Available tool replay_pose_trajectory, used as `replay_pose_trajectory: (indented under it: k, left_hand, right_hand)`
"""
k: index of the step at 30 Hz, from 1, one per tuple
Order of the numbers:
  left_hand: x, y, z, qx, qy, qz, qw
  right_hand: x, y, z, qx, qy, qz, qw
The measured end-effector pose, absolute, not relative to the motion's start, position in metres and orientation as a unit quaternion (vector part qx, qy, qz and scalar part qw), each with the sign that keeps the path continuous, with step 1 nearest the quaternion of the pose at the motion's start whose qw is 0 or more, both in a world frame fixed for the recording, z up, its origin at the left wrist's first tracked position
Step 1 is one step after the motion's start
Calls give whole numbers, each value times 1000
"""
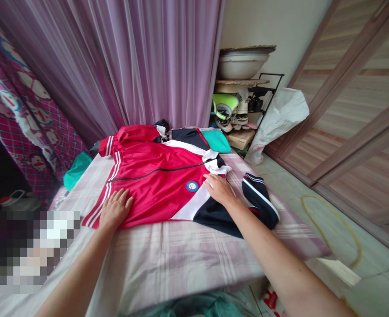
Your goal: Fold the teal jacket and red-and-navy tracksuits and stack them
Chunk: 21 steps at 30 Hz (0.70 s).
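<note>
A red, white and dark navy zip-up track jacket lies spread on a cloth-covered table, its hem to the left and its collar to the right. Near the striped hem, my left hand rests flat on the red fabric with fingers stretched out. My right hand lies on the white and navy shoulder part close to the collar, fingers extended. A round blue badge sits on the chest between my hands. The near navy sleeve is bent back on itself, and the far red sleeve end lies at the back left.
The table wears a pale plaid cloth. Green cloths lie at its back right and left edge. Beyond stand purple curtains, a shoe rack with basins, a white bag and a wooden wardrobe.
</note>
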<state>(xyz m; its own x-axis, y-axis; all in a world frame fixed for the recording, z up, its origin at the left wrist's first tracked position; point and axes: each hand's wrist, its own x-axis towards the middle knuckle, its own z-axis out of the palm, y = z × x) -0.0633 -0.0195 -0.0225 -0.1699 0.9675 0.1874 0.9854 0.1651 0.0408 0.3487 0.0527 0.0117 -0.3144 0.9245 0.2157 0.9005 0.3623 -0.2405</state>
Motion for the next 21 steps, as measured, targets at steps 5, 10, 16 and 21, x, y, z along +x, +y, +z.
replay_pose_trajectory:
  k: [5, 10, 16, 21]
  left_hand:
    - [-72, -14, -20, -628, -763, -153, 12]
    - [-106, -21, -3, -528, -811, -241, -70]
    - [-125, -51, 6, -506, -844, -164, -72]
    - [-122, -61, 12, -503, -859, -96, -35]
  right_hand:
    - [351, 56, -35, -609, -787, 31, 97]
    - [365, 64, -46, -596, -781, 15, 187]
    - [373, 63, -47, -572, -767, 1, 291]
    - [335, 32, -19, -461, -841, 41, 280]
